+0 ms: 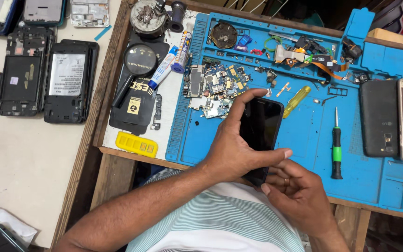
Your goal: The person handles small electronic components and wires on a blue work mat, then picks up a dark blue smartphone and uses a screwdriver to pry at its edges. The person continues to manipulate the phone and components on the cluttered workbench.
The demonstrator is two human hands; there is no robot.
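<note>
Far left of the blue work mat [304,140], two white tubes [173,60] with blue caps lie angled beside a round magnifier [139,59]; below them sit a black card [134,105] bearing a yellow square label and a flat yellow tray [136,144]. Your left hand [232,149] wraps the dark phone [260,130] from the left, thumb across its lower face, fingers curled over the top edge. Your right hand [295,193] cups the phone's near end, fingers closed beneath it. The phone stands tilted above the mat's near edge. The mat's far compartments hold loose parts, cables and circuit boards [215,88].
</note>
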